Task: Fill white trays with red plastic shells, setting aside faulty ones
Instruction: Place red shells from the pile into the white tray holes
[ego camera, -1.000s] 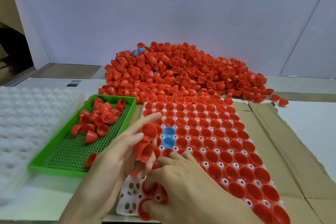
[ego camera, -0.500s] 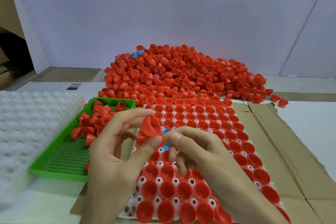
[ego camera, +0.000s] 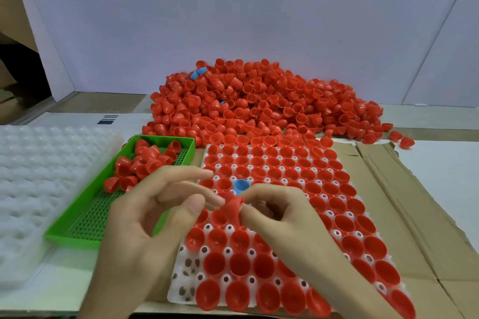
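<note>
Over the white tray, my right hand pinches a single red shell between thumb and forefinger. My left hand is beside it with its fingers stretched out; their tips reach the shell and the thumb stays apart from it. Red shells fill nearly every cup of the tray, open side up, and a few cups at its near left corner are bare. One blue shell sits in a cup just beyond my hands. The big heap of loose red shells lies behind the tray.
A green tray left of the white one holds several red shells at its far end. Empty white trays are stacked at far left. Flattened cardboard lies under and right of the tray. A blue shell sits in the heap.
The shell my left hand held has passed into my right hand's pinch. My left fingers have straightened. Both hands rose from the tray's near edge toward its middle.
</note>
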